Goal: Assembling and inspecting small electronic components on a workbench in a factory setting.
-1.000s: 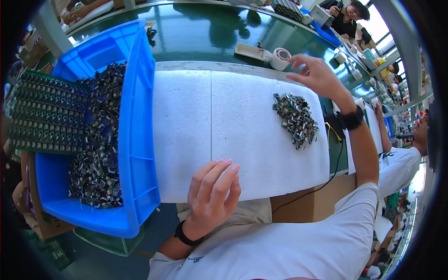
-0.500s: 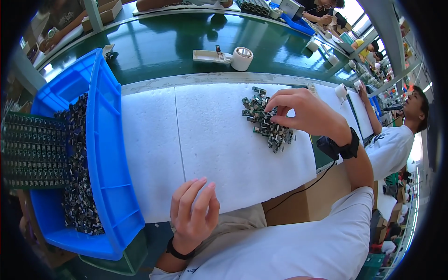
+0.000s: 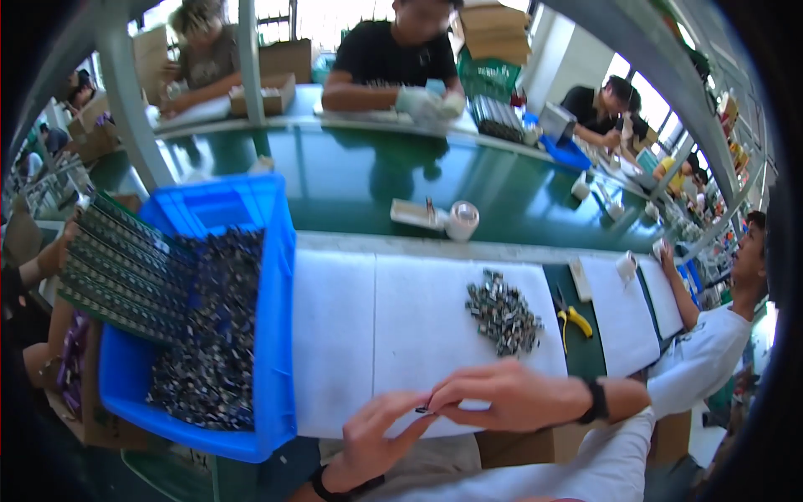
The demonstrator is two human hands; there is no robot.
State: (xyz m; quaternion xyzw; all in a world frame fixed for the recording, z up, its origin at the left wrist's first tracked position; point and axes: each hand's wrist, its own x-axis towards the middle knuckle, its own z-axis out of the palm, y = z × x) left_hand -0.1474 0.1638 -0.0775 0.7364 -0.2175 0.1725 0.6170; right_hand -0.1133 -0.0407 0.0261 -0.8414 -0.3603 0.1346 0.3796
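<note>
Low over the near edge of the white foam sheet (image 3: pixel 335 335), my two hands meet fingertip to fingertip. My right hand (image 3: pixel 502 395) pinches a small dark circuit board piece (image 3: pixel 423 409), mostly covered by the fingers. From the other side, my left hand (image 3: pixel 376 437) closes its thumb and fingers on the same piece. Beyond my right hand, a loose pile of small circuit boards (image 3: pixel 503 314) lies on the foam. To the left stands a blue bin (image 3: pixel 280 335) holding many more such boards (image 3: pixel 209 351).
Panels of circuit boards (image 3: pixel 125 268) lean into the bin's left side, near another person's hand. Yellow-handled pliers (image 3: pixel 575 323) lie right of the foam. A white round device (image 3: pixel 462 221) with a flat arm rests on the green bench (image 3: pixel 335 184). Co-workers sit across and to the right.
My right hand has left the board pile and come down to my left hand, with a small piece between the fingers. My left hand's spread fingers have closed. The head view has shifted up and left.
</note>
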